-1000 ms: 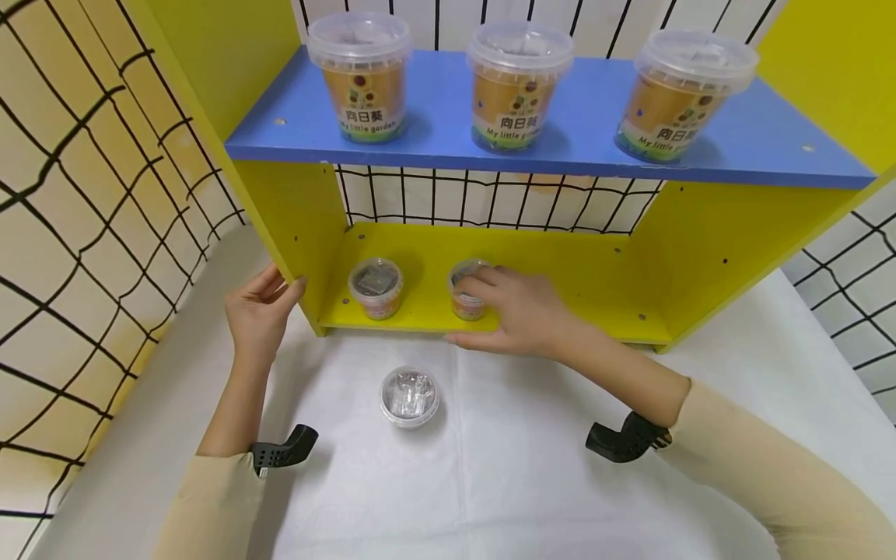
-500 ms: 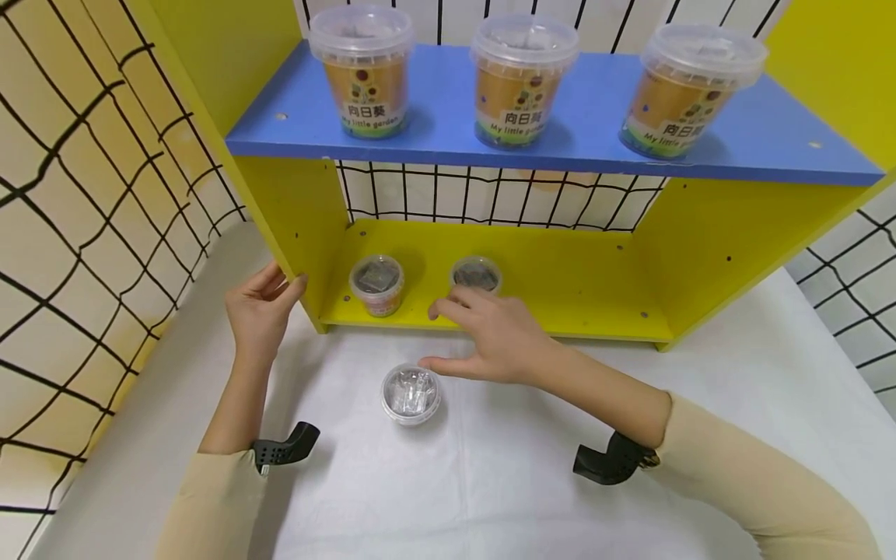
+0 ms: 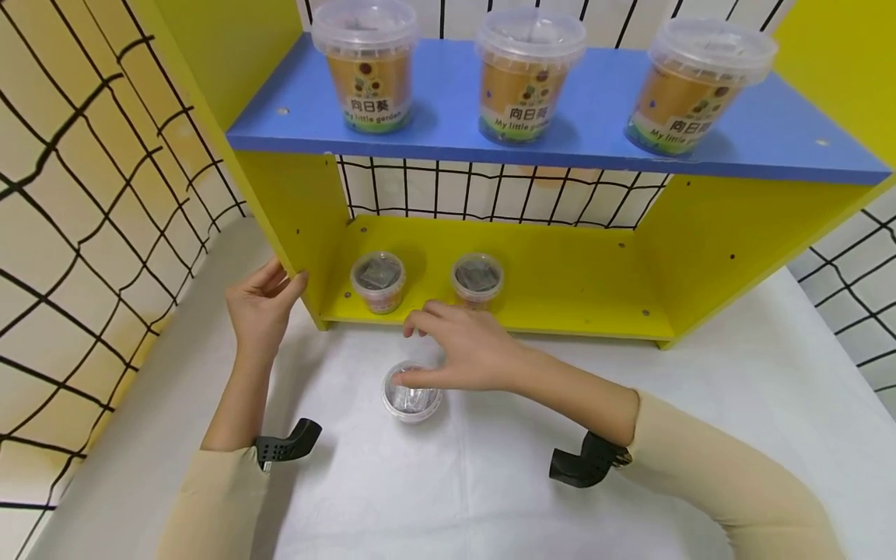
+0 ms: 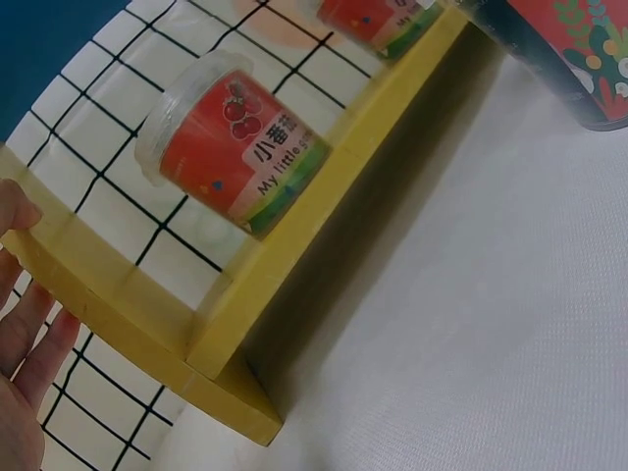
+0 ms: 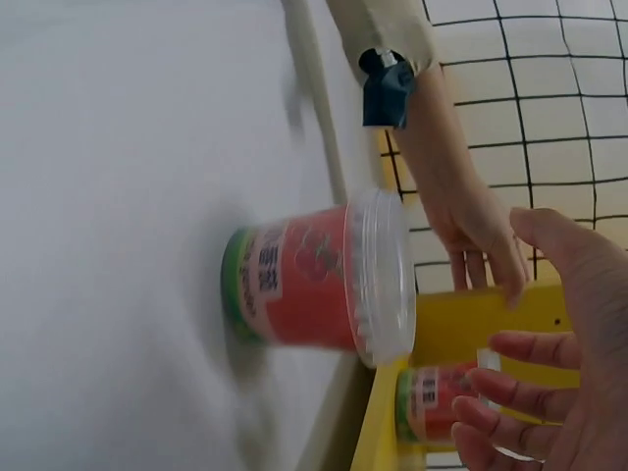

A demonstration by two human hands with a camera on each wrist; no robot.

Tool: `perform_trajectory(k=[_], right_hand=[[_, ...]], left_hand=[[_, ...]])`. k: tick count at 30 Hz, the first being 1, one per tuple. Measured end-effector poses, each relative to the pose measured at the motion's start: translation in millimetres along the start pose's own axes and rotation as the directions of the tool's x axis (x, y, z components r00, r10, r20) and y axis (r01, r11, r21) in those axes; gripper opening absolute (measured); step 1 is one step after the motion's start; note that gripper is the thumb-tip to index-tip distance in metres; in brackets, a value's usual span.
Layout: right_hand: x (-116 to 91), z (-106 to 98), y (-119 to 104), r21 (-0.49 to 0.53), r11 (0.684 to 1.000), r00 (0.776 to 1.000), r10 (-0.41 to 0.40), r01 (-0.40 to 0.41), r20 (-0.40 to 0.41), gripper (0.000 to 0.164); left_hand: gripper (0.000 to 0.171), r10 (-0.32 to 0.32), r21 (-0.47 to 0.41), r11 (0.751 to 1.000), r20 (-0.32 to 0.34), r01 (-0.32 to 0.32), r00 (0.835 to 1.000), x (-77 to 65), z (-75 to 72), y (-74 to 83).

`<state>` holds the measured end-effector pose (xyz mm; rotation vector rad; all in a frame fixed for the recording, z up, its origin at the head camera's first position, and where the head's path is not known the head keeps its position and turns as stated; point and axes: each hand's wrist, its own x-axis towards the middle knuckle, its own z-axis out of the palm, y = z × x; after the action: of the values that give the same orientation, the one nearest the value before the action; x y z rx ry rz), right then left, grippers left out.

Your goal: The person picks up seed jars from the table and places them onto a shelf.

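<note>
My left hand (image 3: 260, 306) grips the front edge of the yellow shelf side panel (image 4: 118, 319), thumb on one face and fingers on the other. Spread and holding nothing, my right hand (image 3: 469, 348) hovers over a lidded plastic cup (image 3: 411, 400) on the white cloth. The right wrist view shows that red-labelled cup (image 5: 309, 277) standing upright, apart from the fingers. On the yellow bottom shelf stand two similar cups, a left one (image 3: 379, 280) and a right one (image 3: 477, 278), whose front is partly hidden by my right hand.
Three taller orange-labelled cups, left (image 3: 371, 66), middle (image 3: 530, 75) and right (image 3: 693, 85), stand on the blue upper shelf (image 3: 448, 140). Black wire mesh (image 3: 91, 233) rises at the left and behind the shelf. White cloth (image 3: 490, 482) covers the table.
My right hand has left the right cup on the bottom shelf and moved left and toward me, over the cup on the cloth. My left hand keeps its place on the panel.
</note>
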<state>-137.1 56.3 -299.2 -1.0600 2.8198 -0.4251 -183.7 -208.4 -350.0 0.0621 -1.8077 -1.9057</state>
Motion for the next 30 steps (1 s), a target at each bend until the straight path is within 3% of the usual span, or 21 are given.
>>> perform_trajectory(k=[17, 23, 30], right_hand=[[19.5, 15.8, -21.1, -0.051, 0.999, 0.981, 0.023, -0.014, 0.192, 0.058], [20.8, 18.0, -22.6, -0.087, 0.996, 0.979, -0.016, 0.034, 0.202, 0.056], [20.6, 19.2, -22.1, -0.137, 0.988, 0.975, -0.046, 0.077, 0.217, 0.055]], left_hand=[[0.037, -0.002, 0.004, 1.000, -0.003, 0.002, 1.000, -0.1, 0.3, -1.2], [0.038, -0.002, -0.028, 1.000, 0.001, 0.002, 1.000, 0.8, 0.4, -1.9], [0.037, 0.008, 0.001, 1.000, 0.005, -0.008, 1.000, 1.0, -0.2, -2.7]])
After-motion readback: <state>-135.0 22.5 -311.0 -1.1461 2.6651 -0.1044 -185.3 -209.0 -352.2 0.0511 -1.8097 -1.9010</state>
